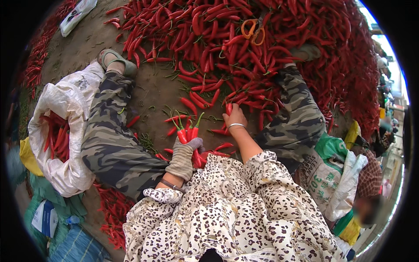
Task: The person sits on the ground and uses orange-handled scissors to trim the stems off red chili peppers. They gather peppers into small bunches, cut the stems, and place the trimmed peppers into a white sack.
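Note:
My left hand, in a grey knitted glove, is closed around a small bunch of red chili peppers. Their green stems point up and away from me. Bare, with a silver bangle at the wrist, my right hand pinches a single red chili pepper at the near edge of the heap. Just ahead of it spreads a large pile of red chili peppers. More loose chili peppers lie on the ground between my legs, some close to the gloved hand.
Orange-handled scissors rest on the pile. To my left stands an open white woven sack with chili peppers inside. Green stem trimmings litter the brown ground. White and green sacks lie at my right, near another person.

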{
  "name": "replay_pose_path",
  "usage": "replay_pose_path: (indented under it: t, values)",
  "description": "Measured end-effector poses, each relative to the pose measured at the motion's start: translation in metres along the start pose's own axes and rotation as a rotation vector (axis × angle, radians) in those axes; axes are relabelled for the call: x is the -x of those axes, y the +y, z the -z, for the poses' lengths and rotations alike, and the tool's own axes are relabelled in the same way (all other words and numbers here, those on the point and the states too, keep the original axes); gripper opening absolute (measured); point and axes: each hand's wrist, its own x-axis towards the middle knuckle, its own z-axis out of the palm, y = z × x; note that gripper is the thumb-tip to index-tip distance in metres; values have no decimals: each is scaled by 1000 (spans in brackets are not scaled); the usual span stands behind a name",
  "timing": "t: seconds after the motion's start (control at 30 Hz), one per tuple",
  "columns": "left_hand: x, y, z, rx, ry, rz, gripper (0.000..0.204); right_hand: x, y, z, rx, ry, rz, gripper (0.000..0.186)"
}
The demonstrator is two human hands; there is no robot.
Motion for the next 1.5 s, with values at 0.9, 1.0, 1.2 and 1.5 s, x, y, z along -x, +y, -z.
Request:
replay_pose_path:
  t: [0.9,1.0,1.2,1.5]
  values:
    - [7,26,1,607,-453,148,49,90,-78,49,-609,9,734,46]
    - [12,22,-3,385,-332,56,49,89,-74,44,-394,69,844,41]
    - [12,11,-13,357,-283,21,45,75,-69,59,-475,-417,812,39]
    - [13,23,-21,237,-286,-22,36,-120,-94,165,-513,500,669,39]
